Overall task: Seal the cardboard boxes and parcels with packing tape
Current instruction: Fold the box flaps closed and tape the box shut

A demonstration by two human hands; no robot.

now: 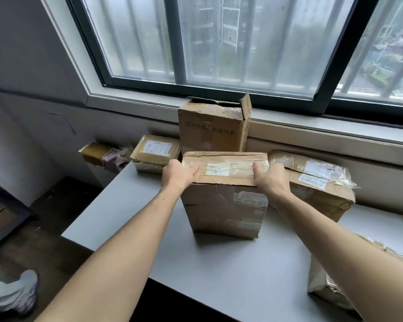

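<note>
Cardboard box [223,205] upright, creased, tape-patched; both hands grip its top.

Soft grey daylight comes through the window [219,43] at twelve o'clock, leaving the floor [56,217] at eight o'clock dim and a faint shadow before the upright box [223,205], while the edges bend and the shoe [16,293] at seven o'clock blurs.

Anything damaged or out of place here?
Yes. The tall brown cardboard box at the back has its top open, one flap standing up, edges ragged. The flat brown cardboard parcel at right trails loose, crinkled clear tape off its corner.
</note>
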